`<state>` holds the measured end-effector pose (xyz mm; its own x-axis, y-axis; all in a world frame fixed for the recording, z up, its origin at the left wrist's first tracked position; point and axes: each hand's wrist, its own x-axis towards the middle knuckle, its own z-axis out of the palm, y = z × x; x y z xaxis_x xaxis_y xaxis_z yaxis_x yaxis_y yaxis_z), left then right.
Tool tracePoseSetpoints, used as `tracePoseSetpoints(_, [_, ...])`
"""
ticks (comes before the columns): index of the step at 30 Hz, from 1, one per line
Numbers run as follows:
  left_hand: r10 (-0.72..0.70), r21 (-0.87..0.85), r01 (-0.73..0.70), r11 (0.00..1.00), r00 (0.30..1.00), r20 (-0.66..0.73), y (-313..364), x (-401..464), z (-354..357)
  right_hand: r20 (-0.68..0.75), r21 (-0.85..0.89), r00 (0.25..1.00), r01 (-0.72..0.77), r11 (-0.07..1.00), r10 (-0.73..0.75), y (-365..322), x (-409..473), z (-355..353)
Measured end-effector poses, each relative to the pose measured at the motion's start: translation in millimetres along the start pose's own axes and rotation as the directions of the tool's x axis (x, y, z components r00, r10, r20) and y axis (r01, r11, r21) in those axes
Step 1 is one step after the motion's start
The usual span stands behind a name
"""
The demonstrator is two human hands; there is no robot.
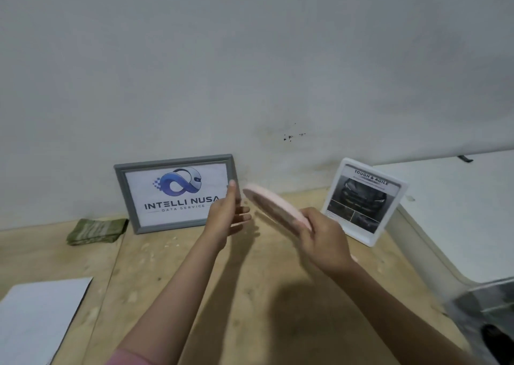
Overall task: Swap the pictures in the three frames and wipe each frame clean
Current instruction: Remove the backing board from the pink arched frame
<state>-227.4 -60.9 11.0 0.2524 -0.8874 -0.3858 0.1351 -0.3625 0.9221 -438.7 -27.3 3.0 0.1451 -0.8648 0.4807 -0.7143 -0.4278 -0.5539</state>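
My right hand (pixel 322 239) grips the near end of a pink frame (pixel 274 207), held edge-on and tilted in the air over the wooden table (pixel 250 295). My left hand (pixel 228 214) is open just left of the pink frame, fingers straight, apart from it. A grey frame (pixel 173 193) with the "INTELLI NUSA" logo picture leans against the wall behind my left hand. At the right, a white frame (pixel 364 200) with a dark car picture stands tilted against a white surface. A folded green cloth (pixel 96 231) lies left of the grey frame.
A white sheet of paper (pixel 39 317) lies at the table's front left. A white counter or appliance (pixel 459 211) stands at the right, with a dark grey object (pixel 489 317) below it. The wall (pixel 250 72) runs close behind the frames.
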Motion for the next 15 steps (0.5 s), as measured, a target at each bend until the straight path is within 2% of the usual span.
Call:
tracePoseSetpoints(3, [-0.098,0.02,0.098,0.995,0.995,0.031,-9,-15,-19,0.065,-0.158,0.97,0.241,0.958,-0.233,-7,-31,13])
tracePoseSetpoints(7, [-0.234,0.043,0.236,0.971,0.972,-0.031,-45,-22,-42,0.024,-0.193,0.861,0.502,0.843,-0.507,-1,-71,37])
tracePoseSetpoints(9, [-0.27,0.028,0.272,0.962,0.961,-0.066,-68,-24,-52,0.05,-0.202,0.827,0.558,0.805,-0.561,5,-87,48])
tracePoseSetpoints(11, [-0.273,-0.004,0.274,0.962,0.957,-0.097,-91,-29,-61,0.145,-0.169,0.861,0.507,0.845,-0.487,17,-101,55])
tracePoseSetpoints(12, [-0.268,-0.025,0.267,0.963,0.957,-0.112,-102,-34,-64,0.168,-0.174,0.905,0.416,0.892,-0.39,20,-108,56])
tracePoseSetpoints(14, [-0.259,-0.054,0.254,0.966,0.954,-0.152,-121,-40,-70,0.116,-0.148,0.989,0.103,0.984,-0.087,28,-116,62])
tracePoseSetpoints(15, [-0.258,-0.067,0.25,0.966,0.951,-0.171,-129,-44,-72,0.054,-0.087,0.994,-0.088,0.992,0.093,30,-117,65])
